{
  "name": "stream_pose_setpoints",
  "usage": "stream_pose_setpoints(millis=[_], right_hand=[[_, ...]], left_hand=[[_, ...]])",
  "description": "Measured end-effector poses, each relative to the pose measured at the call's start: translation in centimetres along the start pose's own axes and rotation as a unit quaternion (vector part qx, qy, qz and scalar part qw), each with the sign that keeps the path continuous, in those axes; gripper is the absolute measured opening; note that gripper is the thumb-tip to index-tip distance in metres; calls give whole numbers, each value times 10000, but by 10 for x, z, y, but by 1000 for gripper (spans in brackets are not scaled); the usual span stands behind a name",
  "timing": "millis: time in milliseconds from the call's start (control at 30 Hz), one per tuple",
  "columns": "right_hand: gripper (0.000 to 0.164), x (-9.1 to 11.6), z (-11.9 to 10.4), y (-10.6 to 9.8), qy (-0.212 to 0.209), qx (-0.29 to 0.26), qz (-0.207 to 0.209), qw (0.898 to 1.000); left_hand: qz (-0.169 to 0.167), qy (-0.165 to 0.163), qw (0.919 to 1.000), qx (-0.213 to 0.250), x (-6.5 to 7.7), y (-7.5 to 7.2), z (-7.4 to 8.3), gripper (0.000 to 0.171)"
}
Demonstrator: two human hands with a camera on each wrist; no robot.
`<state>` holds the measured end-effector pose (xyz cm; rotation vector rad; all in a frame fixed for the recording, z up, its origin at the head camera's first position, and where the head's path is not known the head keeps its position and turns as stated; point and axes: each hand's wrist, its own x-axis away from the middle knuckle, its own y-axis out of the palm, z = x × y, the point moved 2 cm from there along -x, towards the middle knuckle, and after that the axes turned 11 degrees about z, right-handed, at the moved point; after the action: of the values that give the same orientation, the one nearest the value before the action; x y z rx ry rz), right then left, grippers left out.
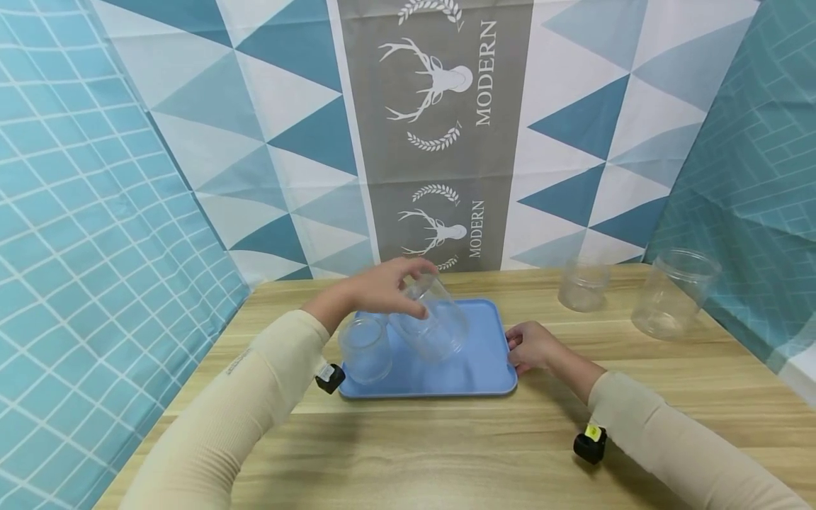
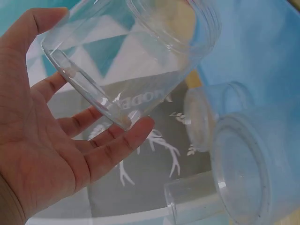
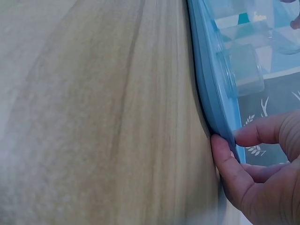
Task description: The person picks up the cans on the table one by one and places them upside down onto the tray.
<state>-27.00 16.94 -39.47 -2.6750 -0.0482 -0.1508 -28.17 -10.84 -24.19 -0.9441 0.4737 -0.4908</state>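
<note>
My left hand (image 1: 389, 287) grips a clear plastic jar (image 1: 436, 329) by its base end, fingers and thumb spread around it. The jar tilts over the blue tray (image 1: 487, 368), its threaded mouth pointing away from the palm in the left wrist view. Whether it touches the tray I cannot tell. Another clear jar (image 1: 365, 354) stands at the tray's left end, below the left wrist. Smaller clear containers, such as this one (image 2: 199, 117), show beside it in the left wrist view. My right hand (image 1: 532, 347) pinches the tray's right edge between thumb and fingers.
On the wooden table (image 1: 408, 453), to the right of the tray, stand a small clear jar (image 1: 583, 287) and a larger clear jar (image 1: 672, 294). A patterned cloth (image 1: 440, 156) hangs behind the table, with blue cloth (image 1: 83, 234) at the left.
</note>
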Motion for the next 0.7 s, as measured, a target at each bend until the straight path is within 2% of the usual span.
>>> stream_pose_setpoints(millis=[200, 400, 500, 700], right_hand=[[56, 1, 0, 1, 5, 25, 64, 10000], [55, 1, 0, 1, 6, 9, 62, 10000], [54, 1, 0, 1, -3, -42, 44, 10000], [53, 2, 1, 1, -46, -53, 13, 10000]], left_hand=[[-304, 80, 9937, -1075, -3, 15, 4, 69], [-354, 449, 9762, -2093, -8, 29, 8, 68], [-414, 538, 9697, -2349, -8, 34, 10, 68], [-505, 545, 9616, -2643, -9, 40, 13, 69]])
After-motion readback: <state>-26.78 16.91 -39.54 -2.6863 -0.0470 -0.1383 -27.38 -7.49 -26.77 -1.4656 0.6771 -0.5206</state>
